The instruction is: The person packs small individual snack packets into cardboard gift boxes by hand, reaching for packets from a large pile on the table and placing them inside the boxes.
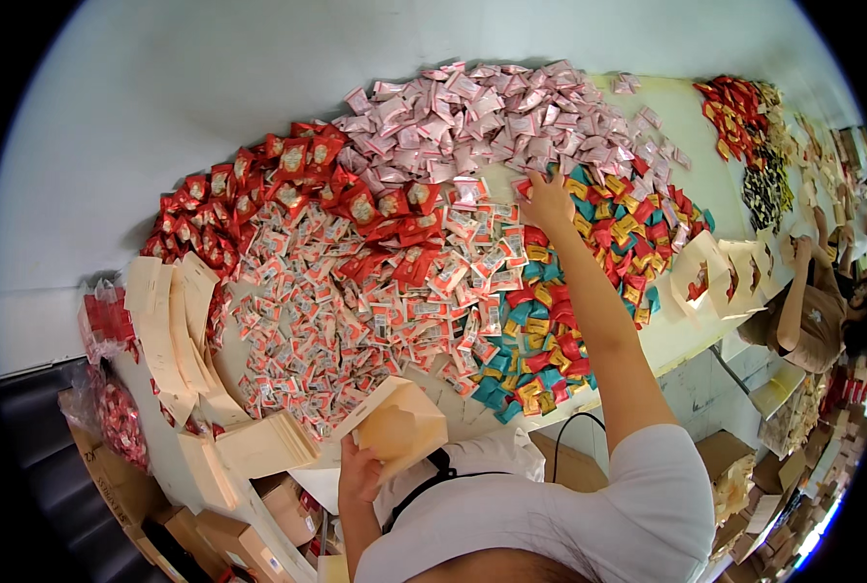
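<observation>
My left hand (360,470) grips an open cream paperboard box (404,426), tilted so that its hollow inside shows. My right hand (548,200) is stretched out over the table, where the pale pink packets (477,116) meet the red, teal and yellow wrapped pieces (550,306). A red packet shows beside its fingers; whether they hold it cannot be made out. A wide heap of small white-and-orange packets (317,321) lies before me, with larger red packets (287,160) behind and partly on top of it.
Stacked cream boxes (185,321) and flat paperboard pieces (266,444) sit at the left. Several filled boxes (695,277) stand along the right edge. Farther right are red-and-gold packets (732,116) and a co-worker (812,313). Brown cartons (236,546) lie below the table.
</observation>
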A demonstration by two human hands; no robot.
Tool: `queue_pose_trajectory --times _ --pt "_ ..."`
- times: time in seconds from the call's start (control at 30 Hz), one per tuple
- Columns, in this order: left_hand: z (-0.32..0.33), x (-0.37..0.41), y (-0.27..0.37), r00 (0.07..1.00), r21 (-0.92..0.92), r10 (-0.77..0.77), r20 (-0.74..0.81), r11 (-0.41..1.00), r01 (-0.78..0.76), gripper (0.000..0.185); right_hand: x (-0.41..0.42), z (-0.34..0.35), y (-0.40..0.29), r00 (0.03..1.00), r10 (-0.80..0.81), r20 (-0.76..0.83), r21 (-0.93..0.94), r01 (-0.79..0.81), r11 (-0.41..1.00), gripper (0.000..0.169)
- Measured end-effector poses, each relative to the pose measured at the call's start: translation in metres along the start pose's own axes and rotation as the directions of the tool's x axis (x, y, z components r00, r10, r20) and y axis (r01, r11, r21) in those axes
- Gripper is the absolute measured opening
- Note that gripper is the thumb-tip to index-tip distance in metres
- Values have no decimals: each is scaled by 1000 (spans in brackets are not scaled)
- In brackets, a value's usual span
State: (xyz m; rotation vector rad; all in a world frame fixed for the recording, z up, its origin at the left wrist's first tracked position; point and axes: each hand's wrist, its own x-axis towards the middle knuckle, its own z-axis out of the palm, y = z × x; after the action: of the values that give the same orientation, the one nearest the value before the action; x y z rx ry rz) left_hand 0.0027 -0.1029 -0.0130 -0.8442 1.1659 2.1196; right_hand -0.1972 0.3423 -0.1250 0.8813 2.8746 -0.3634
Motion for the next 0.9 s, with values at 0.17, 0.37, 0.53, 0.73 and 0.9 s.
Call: queue_pose_trajectory --times 0.17,0.37,0.53,0.73,0.9 --pt "-13 -6 -7 1000 -13 24 5 1000 -24 67 9 21 -16 994 -82 -69 170 93 981 44" --pt "-19 -12 -10 999 -31 39 27 999 -38 67 -23 19 -5 996 -38 -78 334 62 940 41" --pt "-26 -9 -10 998 -70 25 53 997 -22 64 -84 -21 -20 993 -76 -93 899 117 423 25" --pt "17 21 -5 967 -35 102 232 995 -97 60 -242 -113 -102 547 -817 182 898 246 365 31" --pt "38 1 5 961 22 94 261 994 -103 53 -296 -115 -132 448 -831 331 378 743 552 51"
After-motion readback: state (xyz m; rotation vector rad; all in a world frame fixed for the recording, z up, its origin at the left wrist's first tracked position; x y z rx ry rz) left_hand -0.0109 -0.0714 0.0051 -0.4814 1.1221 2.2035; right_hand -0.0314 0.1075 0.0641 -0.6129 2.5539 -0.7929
